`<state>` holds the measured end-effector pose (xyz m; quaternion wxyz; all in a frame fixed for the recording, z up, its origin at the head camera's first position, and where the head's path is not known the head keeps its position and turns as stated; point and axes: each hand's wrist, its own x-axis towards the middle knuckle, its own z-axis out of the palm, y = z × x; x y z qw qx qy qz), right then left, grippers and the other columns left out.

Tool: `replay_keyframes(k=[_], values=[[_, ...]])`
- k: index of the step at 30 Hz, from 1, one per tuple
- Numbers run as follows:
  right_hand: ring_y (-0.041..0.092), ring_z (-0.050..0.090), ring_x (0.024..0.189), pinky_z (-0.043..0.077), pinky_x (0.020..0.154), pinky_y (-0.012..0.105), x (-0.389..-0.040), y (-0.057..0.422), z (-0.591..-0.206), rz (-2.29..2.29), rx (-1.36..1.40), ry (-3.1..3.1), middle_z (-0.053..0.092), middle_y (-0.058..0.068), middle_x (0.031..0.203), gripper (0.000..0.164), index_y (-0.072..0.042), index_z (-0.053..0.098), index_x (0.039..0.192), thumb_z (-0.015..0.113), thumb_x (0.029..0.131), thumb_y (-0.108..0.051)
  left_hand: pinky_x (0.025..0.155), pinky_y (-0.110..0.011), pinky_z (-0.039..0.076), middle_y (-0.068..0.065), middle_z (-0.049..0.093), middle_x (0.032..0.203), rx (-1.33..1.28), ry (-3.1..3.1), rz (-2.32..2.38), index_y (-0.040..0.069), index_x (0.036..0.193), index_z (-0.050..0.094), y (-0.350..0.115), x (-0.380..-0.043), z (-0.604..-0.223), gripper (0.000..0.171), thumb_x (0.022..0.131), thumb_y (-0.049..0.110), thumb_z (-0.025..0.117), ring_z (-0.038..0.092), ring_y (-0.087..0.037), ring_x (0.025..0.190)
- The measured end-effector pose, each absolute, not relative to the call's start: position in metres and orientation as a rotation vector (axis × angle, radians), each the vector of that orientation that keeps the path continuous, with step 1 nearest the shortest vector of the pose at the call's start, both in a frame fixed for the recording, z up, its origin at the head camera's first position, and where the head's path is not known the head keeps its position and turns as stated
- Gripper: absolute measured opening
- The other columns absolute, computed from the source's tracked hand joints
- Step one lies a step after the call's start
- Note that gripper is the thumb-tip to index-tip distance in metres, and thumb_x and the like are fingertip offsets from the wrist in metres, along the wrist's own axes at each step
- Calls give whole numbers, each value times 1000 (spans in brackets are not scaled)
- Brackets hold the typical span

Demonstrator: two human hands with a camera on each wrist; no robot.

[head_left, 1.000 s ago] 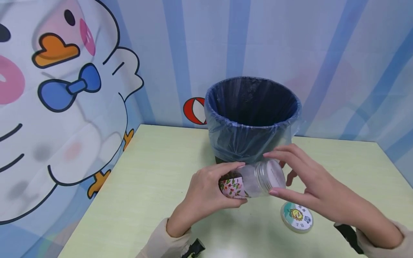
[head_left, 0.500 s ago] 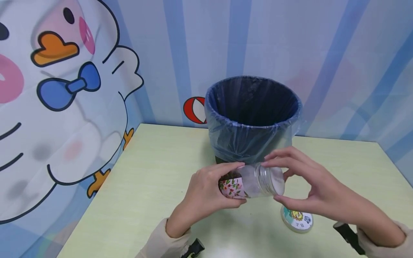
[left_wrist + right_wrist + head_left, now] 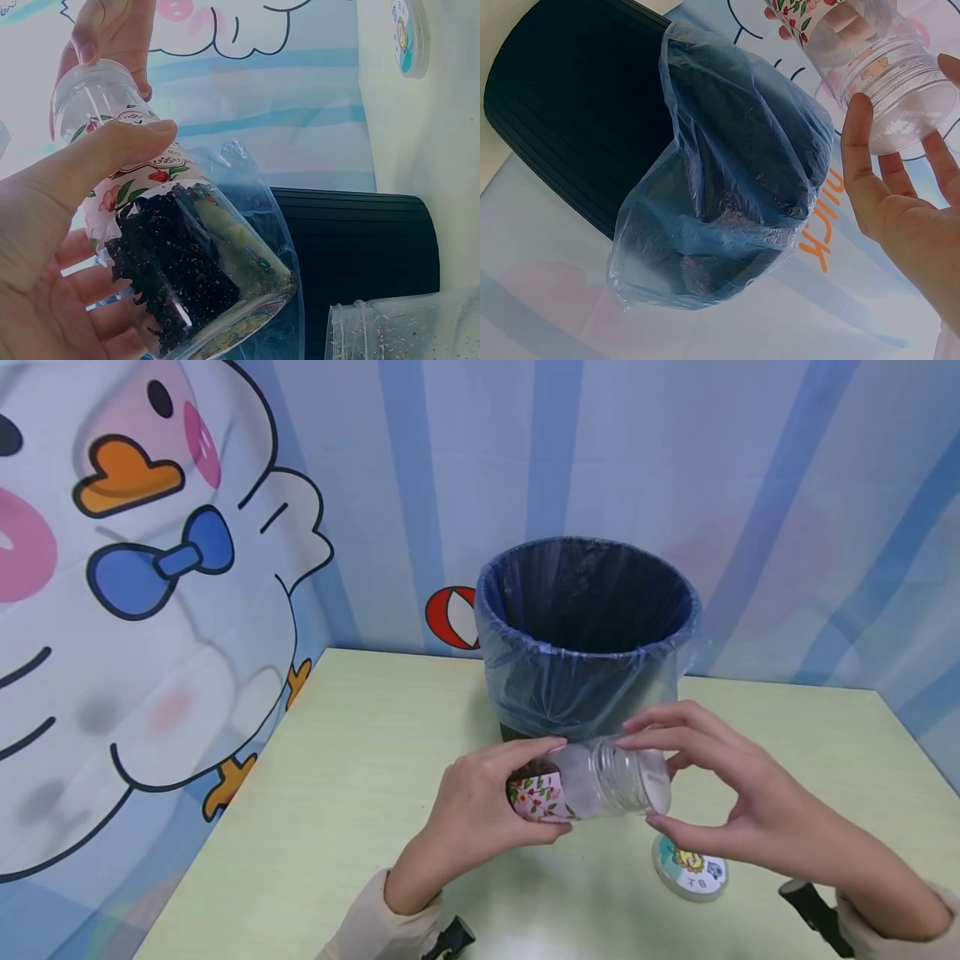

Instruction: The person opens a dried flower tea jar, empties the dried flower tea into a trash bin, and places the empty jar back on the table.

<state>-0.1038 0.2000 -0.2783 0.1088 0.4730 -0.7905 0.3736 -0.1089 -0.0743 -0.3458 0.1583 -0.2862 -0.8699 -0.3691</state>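
Note:
My left hand (image 3: 472, 802) grips a clear jar (image 3: 581, 777) with a floral label, tilted on its side above the table in front of the bin. Dark dried shreds (image 3: 169, 262) sit at its bottom end in the left wrist view. At the jar's threaded mouth, my right hand (image 3: 720, 781) pinches a clear lid (image 3: 657, 781) between thumb and fingers. The lid's clear end shows between the fingers in the right wrist view. A round cartoon-printed lid (image 3: 690, 866) lies on the table under my right hand.
A black bin (image 3: 360, 247) lined with a blue plastic bag (image 3: 577, 689) stands behind the hands. Another clear jar (image 3: 397, 330), flecked with bits, shows low in the left wrist view. Printed cloth walls (image 3: 615, 452) border the pale table (image 3: 360, 760).
The right hand has closed its fingers around the clear lid at the mouth, and the lid has shifted slightly right, away from the jar. The left hand stays almost still.

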Motion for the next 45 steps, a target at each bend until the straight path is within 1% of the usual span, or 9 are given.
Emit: replay_keyframes(k=[3, 10, 18, 26, 35, 41, 45], values=[[18, 50, 121, 51, 78, 21, -102, 201, -277, 1100, 1372, -2337, 51, 7, 138, 77, -10, 59, 134, 86, 64, 9, 79, -28, 53, 7, 68, 125, -813, -2482, -1051, 24, 130, 66, -75, -109, -346, 73, 63, 33, 95, 64, -8, 104], [18, 49, 122, 50, 79, 19, -98, 204, -275, 1073, 1335, -2347, 52, 7, 138, 79, -9, 59, 135, 86, 63, 10, 80, -28, 53, 7, 68, 124, -805, -2476, -1067, 24, 130, 67, -76, -108, -345, 74, 63, 33, 95, 64, -8, 104], [17, 50, 121, 49, 80, 18, -97, 209, -278, 1055, 1296, -2331, 52, 10, 137, 81, -5, 59, 134, 86, 60, 12, 80, -29, 54, 8, 68, 124, -793, -2465, -1056, 25, 129, 67, -78, -107, -344, 74, 61, 33, 96, 63, -7, 106], [17, 50, 122, 49, 80, 17, -102, 213, -284, 1049, 1278, -2321, 52, 13, 136, 83, -6, 59, 134, 86, 59, 13, 81, -29, 54, 7, 68, 124, -779, -2463, -1065, 24, 130, 67, -80, -108, -344, 75, 62, 33, 96, 63, -6, 108], [17, 50, 121, 50, 80, 17, -107, 218, -292, 1096, 1276, -2306, 52, 13, 135, 84, -3, 58, 134, 85, 57, 16, 81, -29, 54, 6, 68, 123, -756, -2459, -1061, 23, 129, 67, -82, -109, -344, 74, 61, 32, 96, 63, -6, 107], [16, 51, 119, 50, 79, 18, -109, 219, -300, 1116, 1269, -2332, 52, 13, 135, 83, -5, 58, 136, 86, 60, 14, 81, -29, 54, 6, 69, 121, -743, -2453, -1058, 23, 129, 67, -84, -110, -343, 74, 61, 31, 96, 63, -6, 105], [13, 49, 118, 50, 79, 20, -109, 220, -306, 1100, 1236, -2428, 51, 7, 137, 79, -11, 57, 137, 86, 66, 9, 80, -29, 54, 6, 69, 121, -736, -2453, -1060, 23, 128, 67, -86, -110, -343, 73, 61, 30, 96, 64, -6, 105]])
